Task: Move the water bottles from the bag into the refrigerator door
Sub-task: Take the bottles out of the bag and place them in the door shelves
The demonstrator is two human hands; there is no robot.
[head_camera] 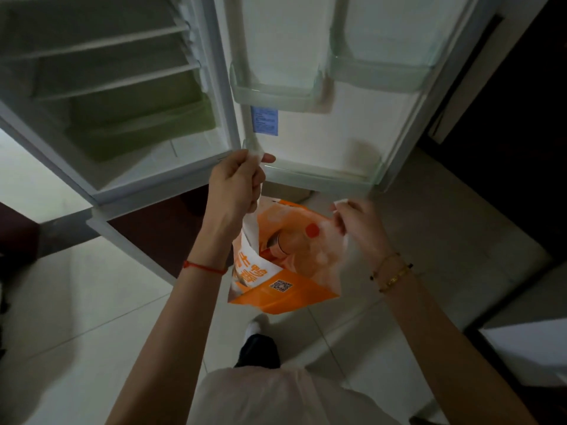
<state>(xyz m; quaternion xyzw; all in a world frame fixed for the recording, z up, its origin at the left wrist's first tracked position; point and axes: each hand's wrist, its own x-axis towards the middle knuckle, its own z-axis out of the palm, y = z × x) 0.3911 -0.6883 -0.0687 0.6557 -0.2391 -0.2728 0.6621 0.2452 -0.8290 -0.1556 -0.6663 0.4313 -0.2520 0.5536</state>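
An orange and white plastic bag [285, 271] hangs in the air in front of the open refrigerator. My left hand [236, 185] grips its left handle and my right hand [356, 223] grips its right handle, pulling the mouth apart. Inside the bag the top of a bottle [282, 243] shows; the rest of it is hidden. The refrigerator door [331, 130] stands open just beyond the bag, with an empty bottom shelf [322, 174] and two empty upper bins [276, 93].
The refrigerator interior [122, 96] at the left holds shelves and a green drawer. A lower compartment door [129, 240] juts out at the left. Tiled floor lies below; a dark cabinet [506, 118] stands at the right and a white surface [530, 342] at lower right.
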